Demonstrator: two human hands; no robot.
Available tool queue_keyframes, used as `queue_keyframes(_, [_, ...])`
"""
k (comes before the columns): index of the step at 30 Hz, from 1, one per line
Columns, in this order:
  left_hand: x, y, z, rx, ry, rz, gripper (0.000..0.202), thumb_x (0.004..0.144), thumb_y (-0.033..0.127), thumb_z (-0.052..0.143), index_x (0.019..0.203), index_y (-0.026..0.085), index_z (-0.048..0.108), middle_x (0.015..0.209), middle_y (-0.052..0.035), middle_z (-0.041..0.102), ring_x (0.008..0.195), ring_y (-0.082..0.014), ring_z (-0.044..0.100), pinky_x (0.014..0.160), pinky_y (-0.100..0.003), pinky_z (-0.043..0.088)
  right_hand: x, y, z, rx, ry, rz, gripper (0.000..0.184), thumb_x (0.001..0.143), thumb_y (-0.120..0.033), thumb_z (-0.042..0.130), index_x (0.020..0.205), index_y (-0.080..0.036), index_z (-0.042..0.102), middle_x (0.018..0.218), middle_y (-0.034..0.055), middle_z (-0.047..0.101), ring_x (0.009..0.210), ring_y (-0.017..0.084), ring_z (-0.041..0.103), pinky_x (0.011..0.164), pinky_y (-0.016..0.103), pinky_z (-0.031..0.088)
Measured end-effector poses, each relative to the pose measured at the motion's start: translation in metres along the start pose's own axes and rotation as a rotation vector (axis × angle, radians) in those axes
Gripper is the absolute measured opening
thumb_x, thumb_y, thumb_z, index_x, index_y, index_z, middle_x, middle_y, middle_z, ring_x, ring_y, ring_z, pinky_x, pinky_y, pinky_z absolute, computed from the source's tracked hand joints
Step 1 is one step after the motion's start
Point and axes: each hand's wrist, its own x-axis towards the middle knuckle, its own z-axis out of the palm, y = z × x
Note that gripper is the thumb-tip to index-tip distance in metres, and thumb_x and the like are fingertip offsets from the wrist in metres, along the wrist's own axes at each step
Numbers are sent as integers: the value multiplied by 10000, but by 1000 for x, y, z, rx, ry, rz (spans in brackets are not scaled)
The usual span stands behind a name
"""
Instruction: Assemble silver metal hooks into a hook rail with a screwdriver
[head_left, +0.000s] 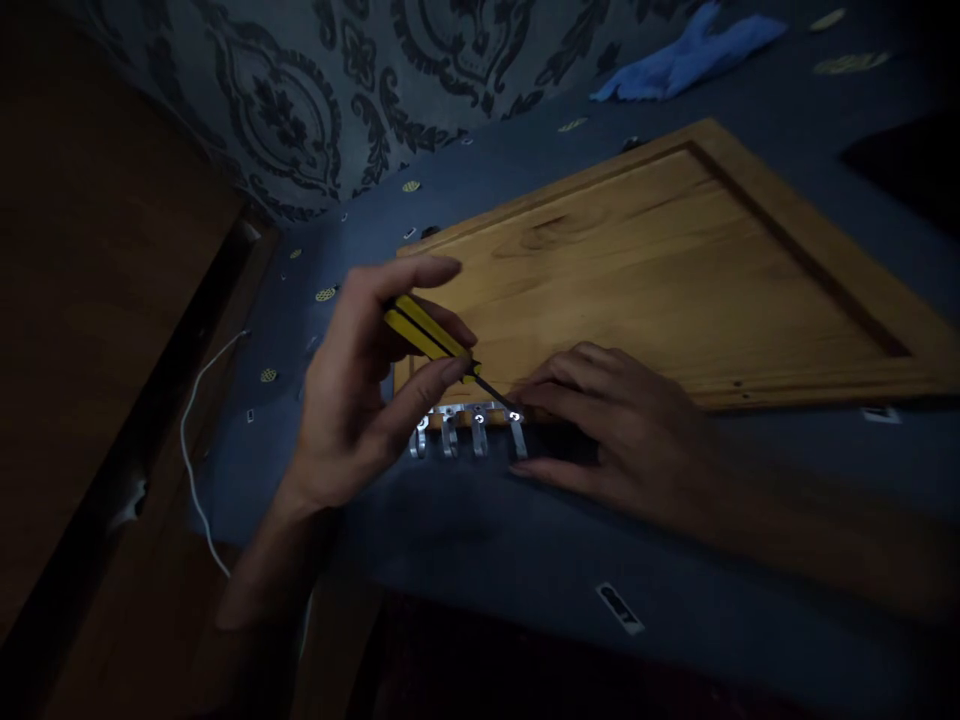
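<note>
My left hand grips a screwdriver with a yellow and black handle. Its shaft slants down to the right, and the tip meets a screw at the right end of a metal hook rail. Several silver hooks hang from this rail, which lies along the near left edge of a wooden board. My right hand is at the rail's right end, fingers above and thumb below the last hook, steadying it. Its fingertips partly hide the rail's end.
A dark blue patterned cloth covers the surface under the board. Behind rises a wall with ornate wallpaper. A blue cloth lies at the back right. A white cable hangs at the left edge.
</note>
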Motion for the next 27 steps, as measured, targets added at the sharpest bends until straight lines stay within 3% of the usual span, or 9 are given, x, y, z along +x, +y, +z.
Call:
queue_keyframes(4, [-1,5,-2,-19,48,-15,520,792,365,900,1239,286,645,1002,-2,711,907,-205,757,851,-352,667,0,0,0,5,-6,4,417,981,-546,606,1116,-165,709,1009,110,694,930,260,626,786,410,507])
queue_keyframes(6, [-1,7,-1,-29,19,-35,553,753,360,930,1227,289,654,984,5,711,890,-201,756,835,-342,669,-1,0,0,-5,2,-6,422,978,-539,611,1115,-152,707,1007,114,691,924,265,623,784,413,503])
queue_keyframes(10, [-4,10,5,-16,-6,-75,474,828,347,873,1244,330,646,979,2,700,916,-177,750,816,-299,676,-1,0,2,-22,18,-13,411,969,-520,630,1116,-143,700,1011,114,687,932,271,616,785,410,495])
queue_keyframes(15, [-6,9,9,-1,-28,-49,462,856,335,845,1272,322,646,1037,-44,664,925,-199,742,794,-319,696,-2,0,3,-6,-1,16,411,961,-541,637,1122,-170,713,1027,110,697,945,263,617,790,402,484])
queue_keyframes(23, [-5,0,5,97,-77,36,548,829,442,850,1317,345,621,1119,-64,670,898,-226,745,745,-359,704,-2,2,4,1,13,-1,439,978,-568,597,1121,-170,713,1006,105,683,950,268,617,816,420,490])
queue_keyframes(27, [-5,3,12,136,-14,62,493,834,459,837,1277,351,651,1126,-49,695,855,-214,725,677,-342,681,-2,1,4,6,20,17,467,964,-595,605,1114,-168,716,1002,105,682,940,266,616,801,413,487])
